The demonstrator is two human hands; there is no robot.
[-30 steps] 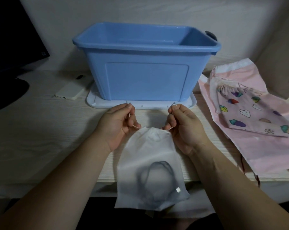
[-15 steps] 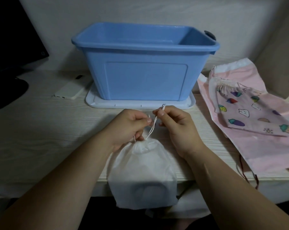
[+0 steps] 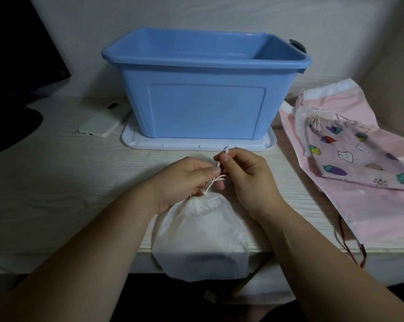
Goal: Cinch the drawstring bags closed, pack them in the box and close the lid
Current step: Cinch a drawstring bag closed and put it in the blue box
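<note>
**Cinching the white bag: cord line and grip**

Locating the blue box (image 3: 205,96) first, we find it standing open on its lid (image 3: 164,146), directly beyond both hands. The white bag (image 3: 201,238) lies between box and body. Its base overhangs the desk edge and its gathered neck points at the box. Our left hand (image 3: 184,180) curls at that neck, pinching the drawstring (image 3: 209,185). Our right hand (image 3: 247,175) pinches the same cord just beside it, thumb against forefinger. The cord runs from the neck toward the box, so we judge the pull should follow that line.

Cinched white bag (image 3: 200,240), open blue box (image 3: 205,108) standing on white lid (image 3: 136,141)
</note>
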